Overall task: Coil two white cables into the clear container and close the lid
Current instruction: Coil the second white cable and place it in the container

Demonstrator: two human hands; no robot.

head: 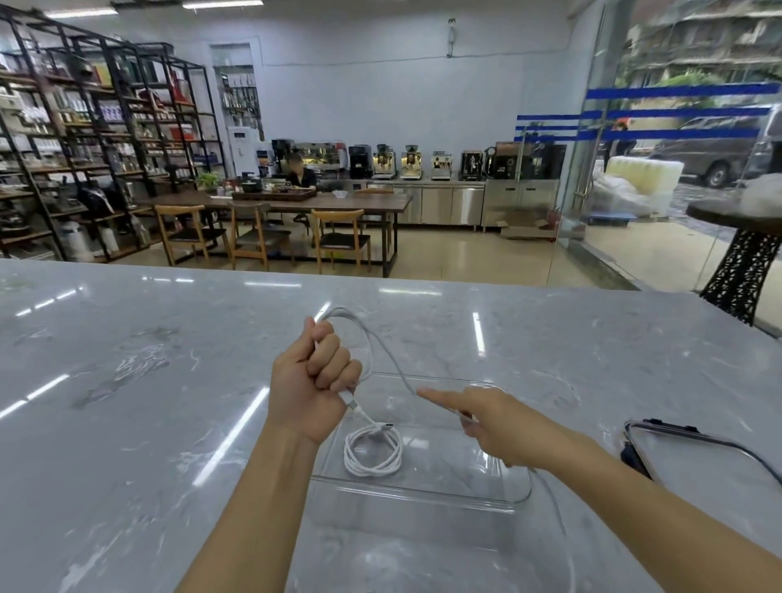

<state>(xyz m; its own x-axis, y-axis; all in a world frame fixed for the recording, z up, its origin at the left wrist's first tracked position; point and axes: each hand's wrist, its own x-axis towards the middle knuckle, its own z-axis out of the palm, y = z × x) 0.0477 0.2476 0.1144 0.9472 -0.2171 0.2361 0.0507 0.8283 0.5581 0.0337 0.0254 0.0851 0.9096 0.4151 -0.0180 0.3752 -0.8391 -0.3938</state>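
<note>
Left hand (313,381) fisted round the loose white cable (381,343), plug end pointing down-right below the fist. The cable arcs off the fist and slopes down-right to the right hand (499,427), which pinches it, forefinger straight. Coiled white cable (372,453) lies flat in the clear container (423,493); lid (698,461) lies apart, at right.

- Ceiling strip lights (222,4) are lighting the room brightly and evenly, while daylight is coming in through the glass front (660,177) on the right.
- The polished marble counter (127,381) is throwing the strips back as short white streaks of glare.
- The clear container (423,493) is catching thin highlights along its rim.
- Shadows are showing only faintly on the counter.
- The wide lens is bending the shelving (84,127) at the left edge.
- The street outside is looking soft and smeared.
</note>
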